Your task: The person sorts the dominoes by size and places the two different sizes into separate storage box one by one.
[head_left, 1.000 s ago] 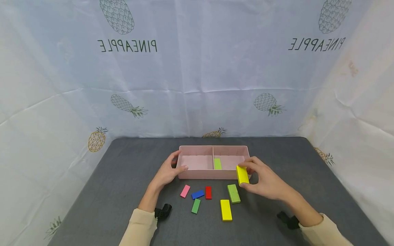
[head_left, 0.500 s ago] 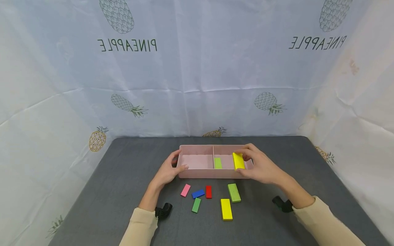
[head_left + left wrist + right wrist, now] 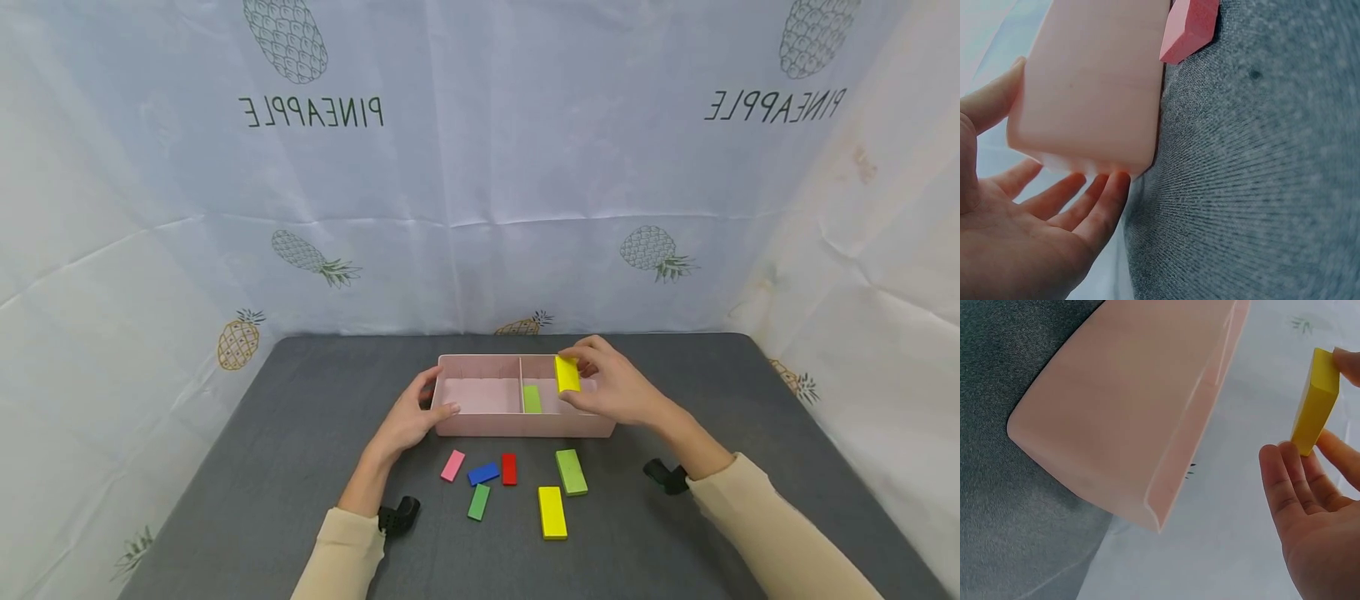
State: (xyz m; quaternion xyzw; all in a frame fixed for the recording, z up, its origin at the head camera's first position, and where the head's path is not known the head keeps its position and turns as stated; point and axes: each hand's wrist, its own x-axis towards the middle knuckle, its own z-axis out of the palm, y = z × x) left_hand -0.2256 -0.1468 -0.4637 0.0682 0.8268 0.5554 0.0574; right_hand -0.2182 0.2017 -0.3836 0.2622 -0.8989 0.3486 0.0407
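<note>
A pink two-compartment box (image 3: 487, 425) stands on the dark table. My left hand (image 3: 408, 414) holds its left end, thumb on the front rim and fingers against the end wall; the left wrist view shows this hand (image 3: 1041, 219) on the box corner. Above the right compartment, my right hand (image 3: 618, 387) pinches a yellow block (image 3: 567, 374) between thumb and fingers. In the right wrist view the yellow block (image 3: 1316, 403) is held above the box rim, apart from it. A light green block (image 3: 532, 399) lies in the right compartment beside the divider.
In front of the box lie a pink block (image 3: 452, 465), a blue block (image 3: 483, 473), a red block (image 3: 509, 469), a green block (image 3: 478, 502), a light green block (image 3: 572, 472) and a yellow block (image 3: 552, 512). A pineapple-print cloth (image 3: 480, 275) hangs behind the table.
My right hand has carried the yellow block left and away from me, from the box's front right corner to above the right compartment. The left hand and the box stay put.
</note>
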